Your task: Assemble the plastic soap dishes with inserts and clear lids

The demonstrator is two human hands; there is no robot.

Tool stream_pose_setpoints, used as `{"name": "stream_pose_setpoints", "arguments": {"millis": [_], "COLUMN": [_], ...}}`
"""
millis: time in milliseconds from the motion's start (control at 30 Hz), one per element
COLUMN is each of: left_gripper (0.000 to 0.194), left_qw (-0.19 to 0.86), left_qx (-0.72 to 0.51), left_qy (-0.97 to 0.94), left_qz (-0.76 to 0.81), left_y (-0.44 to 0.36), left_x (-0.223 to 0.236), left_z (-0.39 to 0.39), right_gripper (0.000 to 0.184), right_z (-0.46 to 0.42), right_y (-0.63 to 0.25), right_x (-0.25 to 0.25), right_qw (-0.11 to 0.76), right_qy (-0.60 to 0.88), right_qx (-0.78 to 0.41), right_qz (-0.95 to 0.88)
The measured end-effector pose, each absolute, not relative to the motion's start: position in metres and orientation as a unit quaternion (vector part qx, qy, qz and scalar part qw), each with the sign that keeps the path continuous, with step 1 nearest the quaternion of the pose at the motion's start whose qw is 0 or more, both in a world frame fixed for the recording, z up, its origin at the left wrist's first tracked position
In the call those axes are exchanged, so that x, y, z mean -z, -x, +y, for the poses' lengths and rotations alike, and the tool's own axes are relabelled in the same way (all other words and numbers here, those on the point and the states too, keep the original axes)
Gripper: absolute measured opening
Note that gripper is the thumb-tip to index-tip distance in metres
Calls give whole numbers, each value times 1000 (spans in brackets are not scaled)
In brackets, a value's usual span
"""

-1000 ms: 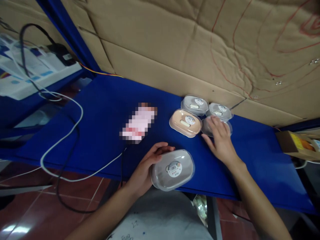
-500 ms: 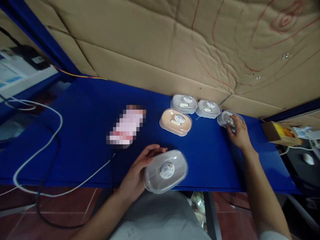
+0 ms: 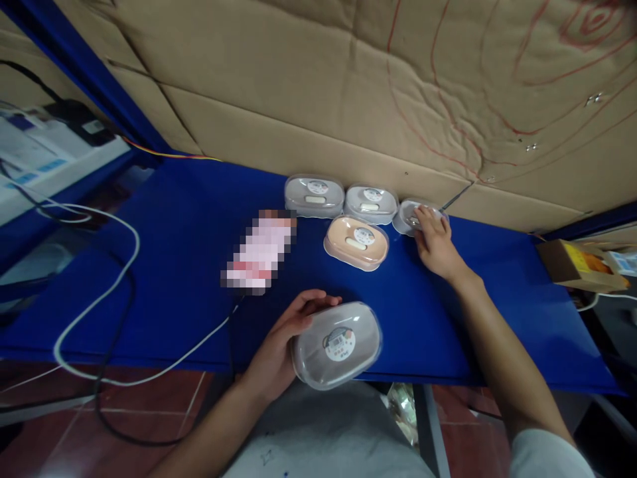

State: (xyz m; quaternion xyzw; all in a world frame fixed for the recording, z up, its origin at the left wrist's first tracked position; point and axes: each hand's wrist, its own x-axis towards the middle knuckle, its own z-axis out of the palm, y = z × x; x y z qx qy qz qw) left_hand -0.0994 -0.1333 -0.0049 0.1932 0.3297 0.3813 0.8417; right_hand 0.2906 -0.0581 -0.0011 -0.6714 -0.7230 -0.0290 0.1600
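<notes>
My left hand (image 3: pixel 281 344) grips the left end of a grey oval soap box (image 3: pixel 337 344) with a clear lid and a round label, at the near edge of the blue table (image 3: pixel 174 265). My right hand (image 3: pixel 434 240) reaches to the back of the table, fingers laid on a small grey box (image 3: pixel 409 215) by the cardboard wall. To its left two more grey boxes (image 3: pixel 314 194) (image 3: pixel 371 202) stand in a row along the wall. A peach box (image 3: pixel 355 241) lies just in front of them.
A blurred pink flat object (image 3: pixel 259 253) lies left of the boxes. White and black cables (image 3: pixel 99 292) loop over the table's left part and down to the floor. An open cardboard carton (image 3: pixel 577 265) stands at the far right. Cardboard sheets (image 3: pixel 348 99) back the table.
My right hand has slid the small grey box from the table's middle to the back wall, at the right end of the row. My left hand has kept hold of the near box.
</notes>
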Motion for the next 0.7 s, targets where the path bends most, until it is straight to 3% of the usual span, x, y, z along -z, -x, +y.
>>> {"name": "stream_pose_setpoints", "arguments": {"millis": [233, 433, 600, 700], "left_gripper": [33, 32, 25, 24], "left_qw": [844, 839, 779, 743], "left_qx": [-392, -396, -460, -482], "left_qy": [-198, -201, -219, -235], "left_qz": [309, 313, 365, 401], "left_y": [100, 99, 91, 85], "left_x": [6, 4, 0, -4], "left_z": [-135, -134, -135, -133], "right_gripper": [67, 62, 47, 56], "right_z": [-86, -108, -107, -120], "right_y": [-218, -184, -197, -189], "right_x": [-28, -23, -25, -37], "right_qw": [179, 129, 193, 231], "right_qy": [608, 518, 576, 525], "right_qx": [16, -40, 12, -51], "right_qz": [-773, -845, -794, -818]}}
